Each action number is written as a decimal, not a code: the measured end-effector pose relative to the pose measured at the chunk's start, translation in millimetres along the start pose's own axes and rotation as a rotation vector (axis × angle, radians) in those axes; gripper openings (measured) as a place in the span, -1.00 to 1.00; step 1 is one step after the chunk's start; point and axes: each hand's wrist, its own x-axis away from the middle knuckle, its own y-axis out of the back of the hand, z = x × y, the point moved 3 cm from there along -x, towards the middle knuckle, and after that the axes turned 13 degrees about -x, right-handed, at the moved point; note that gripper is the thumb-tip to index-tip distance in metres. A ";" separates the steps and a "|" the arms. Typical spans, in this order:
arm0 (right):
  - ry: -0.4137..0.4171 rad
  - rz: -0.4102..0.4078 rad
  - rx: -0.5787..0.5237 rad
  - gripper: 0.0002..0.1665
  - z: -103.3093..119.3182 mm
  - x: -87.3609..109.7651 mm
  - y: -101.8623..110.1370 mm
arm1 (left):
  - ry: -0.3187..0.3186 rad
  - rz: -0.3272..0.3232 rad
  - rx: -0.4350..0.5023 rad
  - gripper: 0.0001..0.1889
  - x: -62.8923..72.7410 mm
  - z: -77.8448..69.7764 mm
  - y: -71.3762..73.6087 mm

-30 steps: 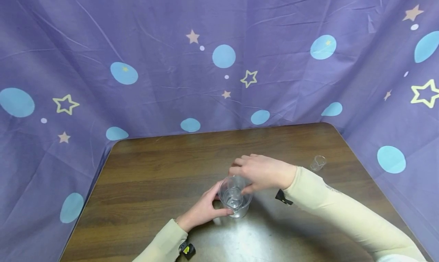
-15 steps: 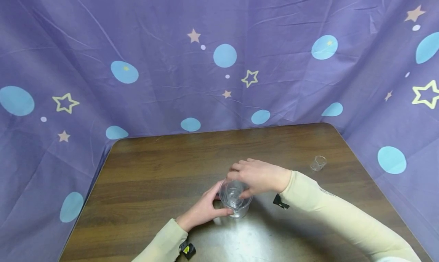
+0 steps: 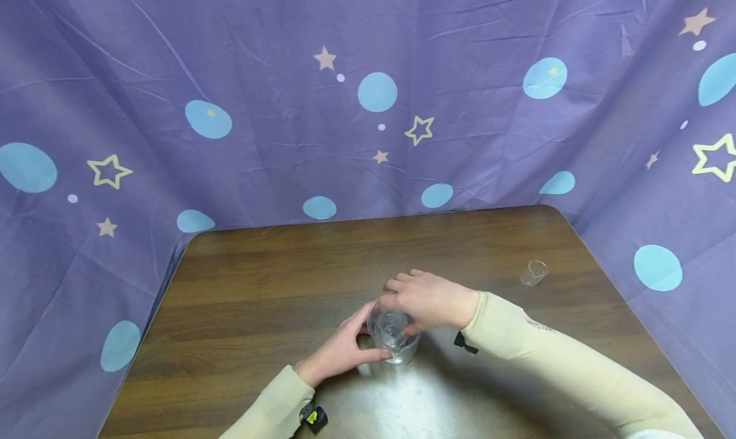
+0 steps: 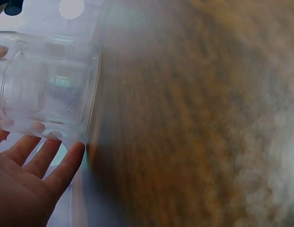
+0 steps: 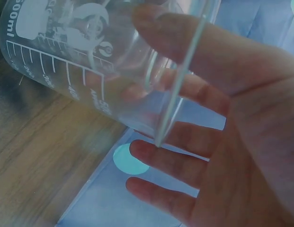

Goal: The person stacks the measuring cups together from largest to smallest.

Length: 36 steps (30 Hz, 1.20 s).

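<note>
A large clear beaker with white markings stands upright on the table. My left hand holds it from the left, its thumb on the near side and its fingers along the far side. From above, my right hand reaches over the rim, thumb and index finger inside, pinching a smaller beaker nested within. In the right wrist view the other fingers extend outside the large beaker's rim. Transparent walls overlap, so I cannot tell how many beakers sit inside.
On the right side of the wooden table stands a tiny clear beaker. A purple curtain with stars and blue dots hangs behind the table and along both sides.
My right hand has moved slightly down and to the left, lowering the smaller beaker deeper into the large one. The left hand has kept its place.
</note>
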 end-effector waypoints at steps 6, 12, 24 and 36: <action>-0.009 0.010 0.049 -0.31 3.3 -2.5 -5.2 | 0.010 0.008 -0.001 -0.04 0.0 1.1 -0.7; -0.018 0.015 0.087 -0.31 5.7 -4.0 -8.2 | 0.014 0.015 0.001 -0.05 -0.8 0.9 -0.5; -0.040 0.010 0.156 -0.33 8.7 -7.4 -6.5 | 0.029 0.014 0.001 -0.03 -1.5 -1.5 0.8; -0.063 0.008 0.217 -0.31 11.4 -7.0 -9.1 | 0.011 0.010 0.004 -0.04 -0.1 1.7 -1.2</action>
